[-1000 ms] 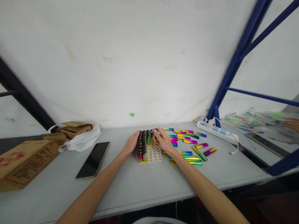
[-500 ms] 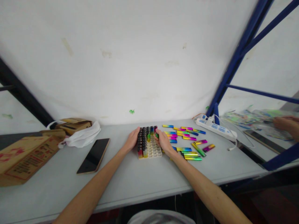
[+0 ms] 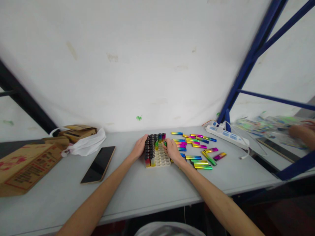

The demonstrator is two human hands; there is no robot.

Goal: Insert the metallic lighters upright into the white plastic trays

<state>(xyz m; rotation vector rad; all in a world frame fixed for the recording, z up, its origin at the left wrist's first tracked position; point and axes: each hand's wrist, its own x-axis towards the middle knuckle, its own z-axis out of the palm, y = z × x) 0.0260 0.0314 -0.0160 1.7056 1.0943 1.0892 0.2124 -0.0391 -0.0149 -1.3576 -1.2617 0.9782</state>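
Head view: one person's two bare forearms reach out over a grey tabletop (image 3: 152,193) toward a white slotted tray (image 3: 161,158).
Tray: partly filled; lighters stand upright in its left columns (image 3: 149,149), dark caps up; right columns show bare holes.
Left hand (image 3: 139,149): flat against the tray's left wall at 9 o'clock, fingers curled round the back corner; grip is a bracing hold on the tray, not on a lighter.
Right hand (image 3: 172,151): at the tray's right edge, 3 o'clock; grip closed round a small green-tipped lighter (image 3: 165,143), most of it hidden by the fingers.
Key relation: held lighter sits just right of the bare holes, which lie toward 9 o'clock from the right grip; right hand is the nearer one.
Held lighter axis: seems near upright, tip toward 12 o'clock; cannot tell for sure.
Loose lighters (image 3: 197,149): rainbow-coloured, lying flat at 3 o'clock of the right hand, long axes mostly 9-to-3, a few skewed.
Elsewhere: phone (image 3: 98,164) face-up at 9 o'clock, cardboard box (image 3: 27,165) beyond it, power strip (image 3: 227,136) at 2 o'clock; another person's hand (image 3: 301,132) far right, blurred.
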